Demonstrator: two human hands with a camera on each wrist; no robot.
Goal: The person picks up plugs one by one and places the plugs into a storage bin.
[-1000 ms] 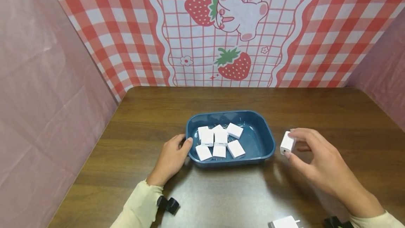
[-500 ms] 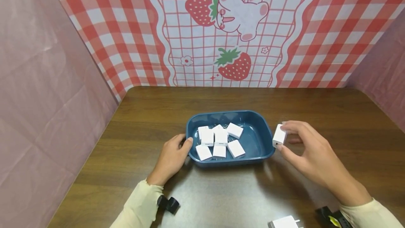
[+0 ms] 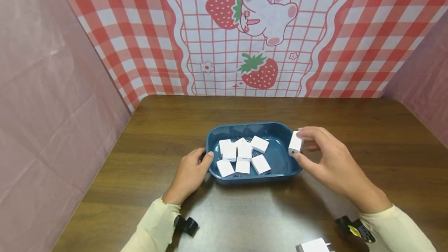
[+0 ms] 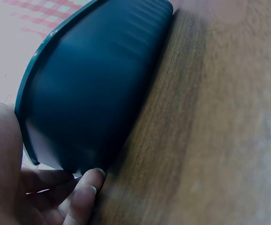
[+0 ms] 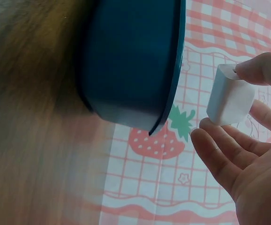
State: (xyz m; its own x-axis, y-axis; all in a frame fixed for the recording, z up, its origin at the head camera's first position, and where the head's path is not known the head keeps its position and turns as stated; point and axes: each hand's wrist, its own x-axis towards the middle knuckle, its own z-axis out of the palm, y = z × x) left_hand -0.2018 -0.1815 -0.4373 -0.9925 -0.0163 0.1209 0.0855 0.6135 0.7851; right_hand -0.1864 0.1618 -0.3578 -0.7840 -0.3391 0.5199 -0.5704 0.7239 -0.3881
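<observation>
A dark blue plastic bin point(image 3: 285, 168) stands on the table, with several white charger plugs point(image 3: 229, 152) piled in its left and middle part. My left hand point(image 3: 189, 172) holds the bin's left end, thumb on the rim and fingers against the outer wall. The left wrist view shows those fingertips point(image 4: 94, 177) low on the wall of the bin. My right hand point(image 3: 329, 162) pinches another white charger plug point(image 3: 295, 143) between thumb and fingers, over the bin's right rim. In the right wrist view this charger plug point(image 5: 229, 96) hangs above the rim, apart from it.
One more white charger plug point(image 3: 315, 245), its prongs pointing right, lies at the table's near edge, partly cut off by the frame. The brown wooden table point(image 3: 168, 116) ends at a red-and-white checked cloth point(image 3: 224, 69) behind. Pink fabric point(image 3: 52, 108) hangs at the left.
My right hand has moved left with the charger plug, from beside the bin to over its right rim. The left hand and the bin have stayed in place.
</observation>
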